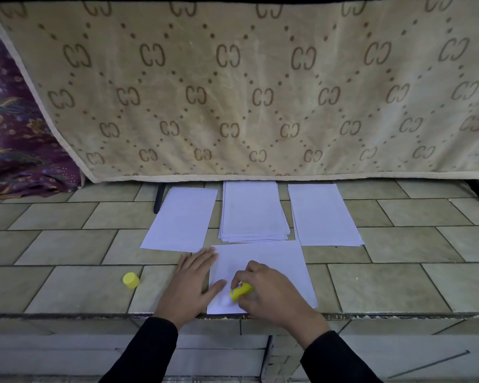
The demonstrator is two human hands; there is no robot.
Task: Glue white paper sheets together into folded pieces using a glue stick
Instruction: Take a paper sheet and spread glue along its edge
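A white paper sheet [274, 261] lies on the tiled surface right in front of me. My right hand [271, 294] grips a yellow glue stick [241, 291], whose tip points left and down onto the sheet's near left part. My left hand [192, 283] rests flat, fingers straight, across the sheet's left edge. The yellow cap [131, 280] lies by itself on the tiles to the left. Behind the sheet sits a stack of white paper [252, 211], with a folded white piece [181, 219] at its left and another white piece [324, 214] at its right.
A beige patterned blanket [246, 87] hangs behind the papers, with dark legs [158, 197] showing under its hem. Purple patterned cloth [17, 145] is at the far left. The tiled ledge [67, 315] drops off at its near edge just below my hands.
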